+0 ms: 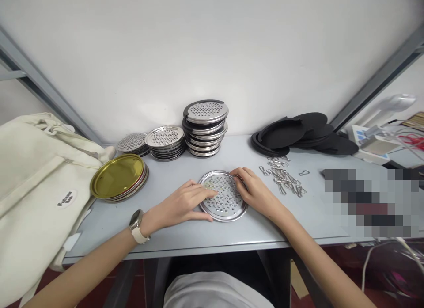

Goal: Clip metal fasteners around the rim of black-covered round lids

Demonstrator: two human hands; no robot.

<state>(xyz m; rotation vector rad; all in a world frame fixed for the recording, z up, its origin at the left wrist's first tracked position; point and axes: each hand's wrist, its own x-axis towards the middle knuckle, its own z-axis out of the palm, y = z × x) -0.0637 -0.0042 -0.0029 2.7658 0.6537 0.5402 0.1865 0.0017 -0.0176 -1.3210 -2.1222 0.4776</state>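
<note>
A round metal grater disc [223,204] with rows of raised holes lies on the grey table in front of me. My left hand [188,199] rests at its left side, index finger stretched over the holes and thumb by the near rim. At the upper right rim my right hand [250,188] has its fingers curled on the edge, thumb on the disc's face. Behind the disc stand a tall stack of grater discs with black rims [206,113], a shorter stack of silver discs [165,138] and another perforated disc pile [132,143].
Gold and other coloured round lids [117,177] are stacked left, beside a cream bag [36,188]. Black round pieces [281,134] lie at the back right. Several small metal clips [285,177] are scattered in front of them. A power strip [367,142] sits far right, near a blurred patch.
</note>
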